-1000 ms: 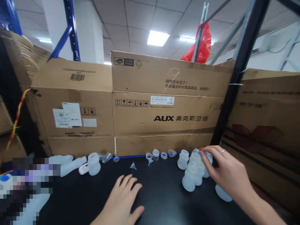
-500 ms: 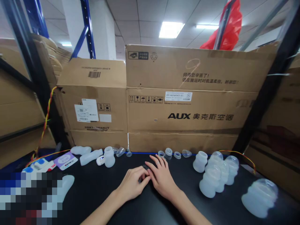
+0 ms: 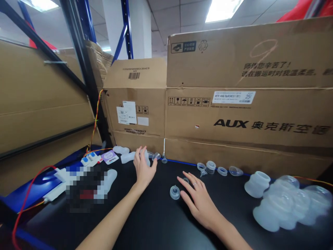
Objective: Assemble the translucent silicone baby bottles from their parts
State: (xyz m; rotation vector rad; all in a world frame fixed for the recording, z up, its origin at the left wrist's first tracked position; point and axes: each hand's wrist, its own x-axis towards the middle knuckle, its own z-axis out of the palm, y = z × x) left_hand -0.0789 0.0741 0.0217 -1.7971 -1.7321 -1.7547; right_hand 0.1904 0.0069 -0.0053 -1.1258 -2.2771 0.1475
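Observation:
My left hand reaches to the back of the black table, fingers apart, over a frosted, waisted bottle that it partly hides. Whether the fingertips touch the bottle I cannot make out. My right hand, with a ring on one finger, lies low over the table with its fingers spread. A clear round bottle collar with a nipple-like centre lies just left of its fingertips. Under the right fingers part of a small ring shows. A small clear funnel-shaped piece lies beyond that hand.
Along the back edge lie clear rings, a capped collar and a clear dome. Several frosted bottles crowd the right. Cardboard walls the back. Power strips and a red cable lie left.
My hands, together before, have parted. The left went left and away to the bottle; the right opened out beside the collar, which now shows on the table. The view has turned left.

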